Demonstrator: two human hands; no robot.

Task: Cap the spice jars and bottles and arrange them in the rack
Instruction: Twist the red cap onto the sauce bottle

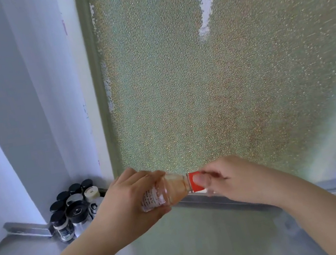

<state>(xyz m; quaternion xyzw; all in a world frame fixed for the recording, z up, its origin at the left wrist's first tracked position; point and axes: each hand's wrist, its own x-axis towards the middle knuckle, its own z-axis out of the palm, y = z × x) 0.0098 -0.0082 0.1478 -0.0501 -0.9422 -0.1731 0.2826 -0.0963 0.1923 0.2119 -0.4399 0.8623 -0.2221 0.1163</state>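
Left hand [128, 199] grips bottle [169, 191] body | right hand [227, 178] pinches red cap [194, 182] on neck | bottle axis horizontal, lower centre | rack jars [76, 208] lower left, nearer left hand

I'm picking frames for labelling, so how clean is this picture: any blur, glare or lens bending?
Head view: the frosted window smears into streaks toward the right edge; a pale band of glare runs down the lower right; the wall edges at left lean, a wide-angle effect; the bottle, its red cap and both hands are fairly sharp, though the bottle's label is unreadable; the jars in the corner are dim.
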